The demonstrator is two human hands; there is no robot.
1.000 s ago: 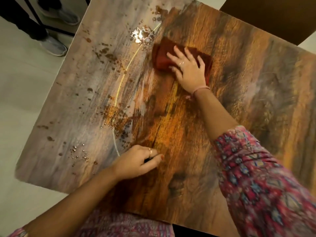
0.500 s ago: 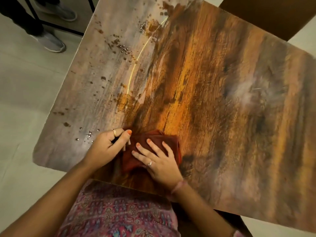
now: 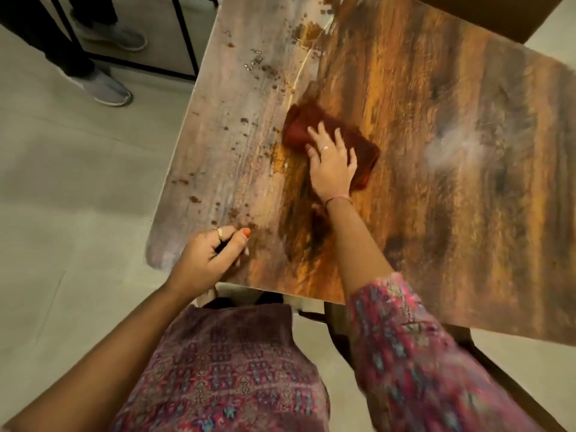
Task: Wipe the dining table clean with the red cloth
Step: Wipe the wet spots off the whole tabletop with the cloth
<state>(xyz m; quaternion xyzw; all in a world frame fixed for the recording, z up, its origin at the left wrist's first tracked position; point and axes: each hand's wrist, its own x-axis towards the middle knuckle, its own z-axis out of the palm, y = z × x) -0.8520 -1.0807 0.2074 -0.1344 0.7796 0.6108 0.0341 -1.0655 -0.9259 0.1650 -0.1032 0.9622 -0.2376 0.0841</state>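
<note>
Many brown specks point(image 3: 261, 68) remain leftward, so the flat, spread right hand point(image 3: 332, 165) pressing the red cloth point(image 3: 299, 127) should sweep there while the curled, empty left hand point(image 3: 207, 260) braces the counter point(image 3: 452, 182).

At frame centre the right hand point(image 3: 332, 165) presses flat on the red cloth point(image 3: 299, 127) on the bench point(image 3: 452, 151). The left hand point(image 3: 207, 260), loosely curled, rests at the bench's lower-left edge beside brown spatters point(image 3: 261, 65).

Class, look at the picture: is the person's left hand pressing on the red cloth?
No. The right hand lies flat on the red cloth, while the left hand rests curled on the dining table near its edge.
</note>
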